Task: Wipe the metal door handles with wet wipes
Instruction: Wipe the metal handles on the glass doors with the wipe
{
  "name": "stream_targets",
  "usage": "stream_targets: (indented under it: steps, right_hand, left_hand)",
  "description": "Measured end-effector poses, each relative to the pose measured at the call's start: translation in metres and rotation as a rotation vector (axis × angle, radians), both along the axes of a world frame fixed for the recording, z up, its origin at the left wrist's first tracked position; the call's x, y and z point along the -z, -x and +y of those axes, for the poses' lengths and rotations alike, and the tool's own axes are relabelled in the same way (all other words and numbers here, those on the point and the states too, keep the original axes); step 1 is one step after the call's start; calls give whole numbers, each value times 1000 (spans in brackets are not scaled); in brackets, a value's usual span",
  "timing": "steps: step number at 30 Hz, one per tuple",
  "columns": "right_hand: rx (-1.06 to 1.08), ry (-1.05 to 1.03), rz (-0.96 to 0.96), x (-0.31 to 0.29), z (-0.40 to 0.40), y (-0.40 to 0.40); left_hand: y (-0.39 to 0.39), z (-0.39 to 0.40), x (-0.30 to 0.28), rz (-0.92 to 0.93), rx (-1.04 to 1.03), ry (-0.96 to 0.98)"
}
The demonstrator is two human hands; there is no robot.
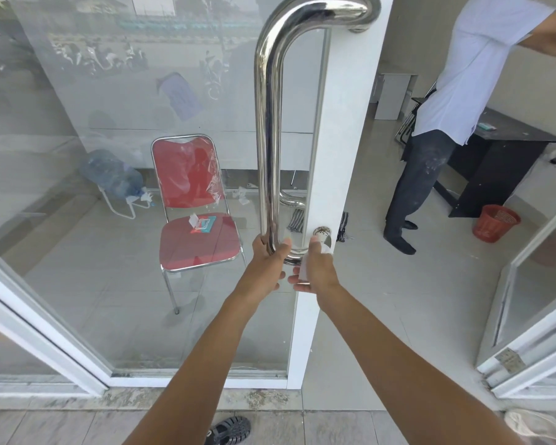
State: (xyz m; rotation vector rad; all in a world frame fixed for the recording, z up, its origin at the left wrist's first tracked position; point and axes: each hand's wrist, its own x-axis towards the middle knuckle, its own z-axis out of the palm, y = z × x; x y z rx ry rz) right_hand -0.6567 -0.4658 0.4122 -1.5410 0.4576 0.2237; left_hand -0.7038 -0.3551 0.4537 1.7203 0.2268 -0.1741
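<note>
Door handle: polished steel pull handle (268,123), a tall upright tube curving at top and foot into the white door stile (344,123) of a glass door (109,123)
Second handle: matching handle on the far side of the pane, only its lower bend (291,200) seen through the glass
Left hand: left hand (268,261) clenched round the lower bend of the near handle, thumb on the inner side of the tube
Right hand: right hand (315,264) grasping a folded white wet wipe (304,271), pressed at the foot of the handle where it meets the stile, thumb up beside the round lock cylinder (322,231)
Step in hand: judged to be wiping the bottom bend and its mount
Doing it well: wrap the wipe fully round the tube, not just its front; keep the left hand steadying the door so it does not swing; work into the joint at the stile; turn the wipe to a clean face for the long upright
Remaining: the top bend and the far-side handle likely still call for a pass; cannot tell which stretches are already clean
Wipe supply: open pack of wet wipes (203,223) on the seat of a red chair (196,220) behind the glass
Writing on pack: too small to read
Sticker: worn label (509,360) on the frame at lower right, illegible
Other brands: none legible
</note>
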Motion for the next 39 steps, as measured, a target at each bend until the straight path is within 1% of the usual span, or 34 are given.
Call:
stream_targets:
  steps: [3, 5, 7, 9, 12, 15, 17, 19, 20, 22, 24, 25, 27, 29, 30, 32, 35, 37, 38, 39]
  right_hand:
    - [10, -24, -84, 11, 7, 16]
    - [36, -65, -153, 15, 1, 24]
    - [55, -89, -180, 11, -6, 30]
    - [29, -114, -162, 4, -10, 34]
    - [-45, -138, -70, -8, -7, 40]
    - [-111, -98, -36, -16, -3, 46]
    - [-163, -7, -55, -18, -2, 49]
    - [-187, 127, -97, -21, 0, 50]
    - [-199, 243, -153, -22, 1, 48]
    - [-217, 545, -294, -26, 2, 44]
    - [-173, 849, -453, -28, 0, 40]
    - [-131, 956, -550, -30, -1, 39]
    - [-55, 1095, -738, -31, -5, 35]
    - [-25, 1224, -834, -28, -8, 31]
    - [-66, 1280, -854, -24, -10, 29]
    - [-231, 1364, -879, -14, -8, 27]
    - [-383, 1356, -841, -3, 2, 30]
    - [-423, 1302, -808, -4, 12, 33]
    - [-432, 1239, -788, -7, 15, 36]
    - [-441, 1135, -760, -14, 17, 39]
  left_hand:
    - [1, -4, 2, 18, -32, 56]
    - [2, -4, 6, 28, -34, 66]
    - [3, -2, 9, 41, -31, 68]
    - [3, 2, 12, 53, -27, 90]
    - [3, 6, 14, 69, -33, 123]
    - [2, 8, 17, 69, -61, 160]
    - [3, 11, 18, 66, -122, 162]
    - [2, 14, 18, 57, -159, 179]
    - [2, 15, 17, 51, -168, 200]
    - [0, 18, 12, 45, -178, 233]
    - [-3, 20, 7, 31, -183, 234]
    - [-4, 22, 6, 23, -183, 229]
    - [-5, 24, 4, 9, -179, 219]
    - [-4, 26, 3, 9, -176, 208]
    - [-4, 28, 3, 11, -179, 205]
    - [-3, 29, 3, 16, -180, 203]
    - [-4, 31, 2, 12, -178, 194]
    - [-5, 31, 1, 6, -172, 193]
    - [-5, 31, 0, 2, -170, 194]
    - [-5, 30, 0, -1, -175, 198]
